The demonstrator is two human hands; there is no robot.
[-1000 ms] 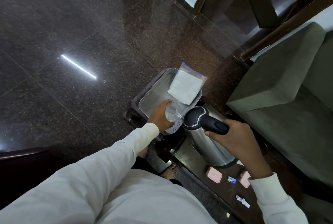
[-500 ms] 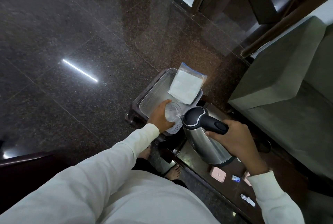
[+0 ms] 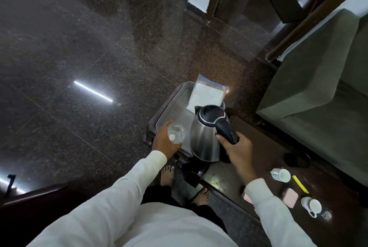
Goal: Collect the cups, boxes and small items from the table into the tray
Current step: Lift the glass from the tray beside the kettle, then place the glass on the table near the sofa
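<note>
A clear plastic tray rests on a small dark stool, with a zip bag holding white cloth leaning on its far corner. My left hand grips a clear glass at the tray's near edge. My right hand holds the black handle of a steel kettle, lifted beside the tray. On the dark table sit two white cups, two pink boxes and a yellow stick.
A grey sofa runs along the right side of the table. The kettle's black base lies on the table near the sofa. Polished dark stone floor spreads to the left. My bare feet stand between stool and table.
The kettle has been lifted off the table and carried left toward the tray. The view has swung right, bringing the cups and yellow stick into sight. My left hand keeps the glass at the tray.
</note>
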